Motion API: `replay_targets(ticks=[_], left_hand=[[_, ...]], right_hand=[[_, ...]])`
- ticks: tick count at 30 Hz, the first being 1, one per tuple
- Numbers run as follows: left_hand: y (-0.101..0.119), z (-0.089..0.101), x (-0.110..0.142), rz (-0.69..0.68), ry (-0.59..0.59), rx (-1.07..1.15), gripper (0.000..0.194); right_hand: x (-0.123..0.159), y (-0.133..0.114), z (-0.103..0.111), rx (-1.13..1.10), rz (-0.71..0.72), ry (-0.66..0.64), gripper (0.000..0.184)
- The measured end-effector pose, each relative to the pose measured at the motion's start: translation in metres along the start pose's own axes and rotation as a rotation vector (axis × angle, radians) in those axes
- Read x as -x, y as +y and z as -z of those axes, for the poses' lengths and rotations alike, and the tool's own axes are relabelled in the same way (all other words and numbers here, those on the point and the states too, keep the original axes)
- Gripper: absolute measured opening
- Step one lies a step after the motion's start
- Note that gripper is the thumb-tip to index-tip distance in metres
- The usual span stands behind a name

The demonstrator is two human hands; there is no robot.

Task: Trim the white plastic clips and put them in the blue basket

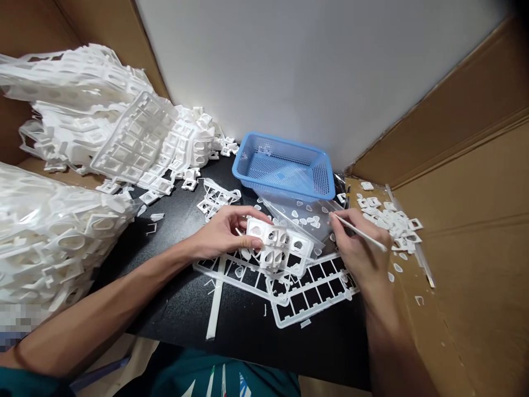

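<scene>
My left hand (221, 231) pinches the left edge of a white moulded panel (273, 256) with rounded holes, thumb on top and fingers behind. To its right, my right hand (363, 248) is closed around a thin white stick (361, 232), held like a pen, its front end apart from the panel. Beneath the panel lie white grid frames (306, 306) with square openings, partly overlapping. Small translucent rounded pieces (303, 221) are scattered on a clear plastic bag (285, 212) beyond my hands.
A blue perforated basket (285, 190) stands against the grey wall. White moulded sheets (136, 138) are heaped at the left, near a full clear bag (53, 237). Loose white pieces (390, 223) lie on cardboard at the right. A flat white strip (215, 309) rests on the black table (173, 309).
</scene>
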State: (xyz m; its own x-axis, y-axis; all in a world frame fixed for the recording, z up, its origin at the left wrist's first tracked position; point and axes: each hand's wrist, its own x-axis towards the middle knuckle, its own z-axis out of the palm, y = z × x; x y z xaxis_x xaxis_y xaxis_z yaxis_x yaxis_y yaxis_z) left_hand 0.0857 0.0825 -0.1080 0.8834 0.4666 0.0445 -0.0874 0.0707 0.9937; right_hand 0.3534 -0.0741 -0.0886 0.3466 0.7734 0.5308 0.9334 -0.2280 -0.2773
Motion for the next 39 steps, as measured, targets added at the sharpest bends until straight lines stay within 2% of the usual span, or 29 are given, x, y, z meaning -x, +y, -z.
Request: replay_targets(ticks=[2, 5, 7, 11, 14, 17, 21, 34, 37, 39], left_hand=[[-0.002, -0.006, 0.001, -0.006, -0.002, 0.02, 0.04], [-0.005, -0.02, 0.003, 0.001, 0.023, 0.062, 0.05], [-0.006, -0.028, 0.003, -0.022, 0.054, 0.064, 0.055], [-0.007, -0.032, 0.003, -0.043, 0.11, -0.063, 0.045], [-0.009, -0.029, 0.002, -0.047, 0.152, -0.161, 0.044], [-0.011, -0.028, 0.001, -0.067, 0.153, -0.204, 0.045], [-0.014, -0.03, 0.001, -0.108, 0.151, -0.243, 0.043], [-0.021, -0.03, 0.002, -0.204, 0.16, -0.307, 0.041], [-0.022, -0.03, 0.002, -0.183, 0.163, -0.302, 0.041], [-0.022, -0.03, 0.002, -0.162, 0.156, -0.3, 0.041]], right_hand=[[0.001, -0.007, 0.001, -0.177, -0.022, 0.048, 0.01], [0.004, -0.026, 0.005, -0.5, 0.013, 0.042, 0.007], [0.007, -0.04, 0.009, -0.649, 0.1, -0.052, 0.009], [0.011, -0.056, 0.014, -0.828, 0.235, -0.255, 0.012], [0.013, -0.059, 0.012, -0.85, 0.259, -0.354, 0.014], [0.013, -0.061, 0.009, -0.835, 0.284, -0.391, 0.015], [0.013, -0.064, 0.007, -0.814, 0.339, -0.386, 0.014], [0.014, -0.067, 0.004, -0.774, 0.321, -0.391, 0.013], [0.016, -0.067, 0.001, -0.727, 0.367, -0.367, 0.011], [0.018, -0.066, -0.002, -0.663, 0.455, -0.332, 0.012]])
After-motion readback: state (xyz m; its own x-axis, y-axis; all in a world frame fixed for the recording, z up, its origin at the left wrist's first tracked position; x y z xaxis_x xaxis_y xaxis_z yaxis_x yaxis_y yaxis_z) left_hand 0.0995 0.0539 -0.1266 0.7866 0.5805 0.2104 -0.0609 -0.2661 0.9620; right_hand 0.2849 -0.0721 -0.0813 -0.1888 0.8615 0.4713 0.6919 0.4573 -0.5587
